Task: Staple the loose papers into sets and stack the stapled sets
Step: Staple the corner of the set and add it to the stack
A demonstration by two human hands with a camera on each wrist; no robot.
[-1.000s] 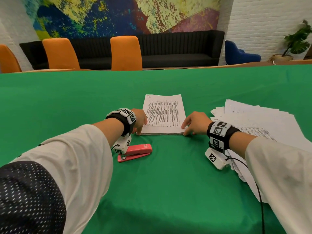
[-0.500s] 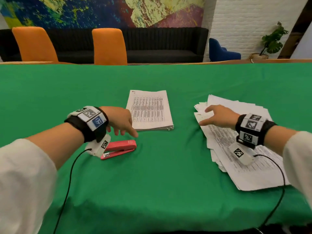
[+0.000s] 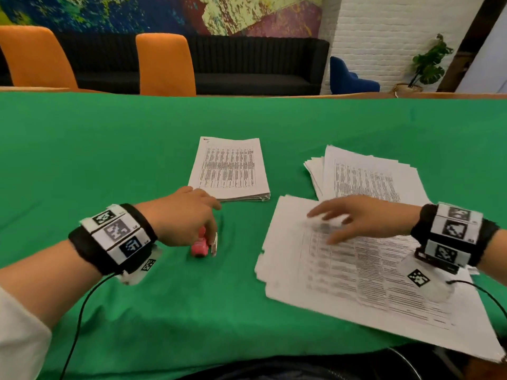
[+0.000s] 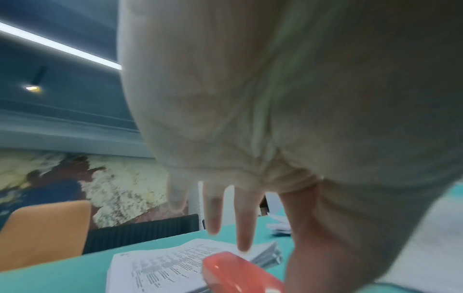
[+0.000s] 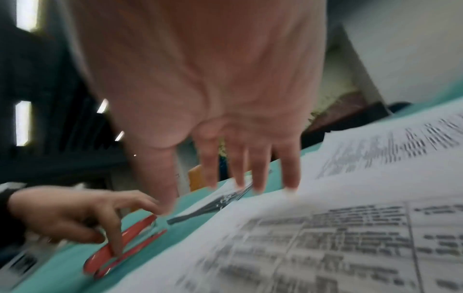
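Note:
A red stapler [image 3: 199,246] lies on the green tablecloth [image 3: 137,311] under my left hand [image 3: 186,218], which holds it with thumb and a finger on it; the other fingers [image 4: 244,228] stretch forward. In the right wrist view the stapler [image 5: 125,239] has its jaws apart. Beyond it sits a neat stack of printed sets [image 3: 230,168]. My right hand [image 3: 356,218], fingers spread and blurred, rests on a loose batch of sheets [image 3: 343,283] that lies askew in front of the fanned loose pile [image 3: 365,179].
The loose sheets reach the table's near right edge [image 3: 466,349]. Wrist-camera cables [image 3: 79,325] trail back along both arms. Two orange chairs [image 3: 164,64] and a black sofa [image 3: 247,64] stand past the far table edge.
My left hand dropped onto the stapler and turned it end-on. My right hand pulled a batch of sheets off the loose pile toward the near edge. The head view tilted down.

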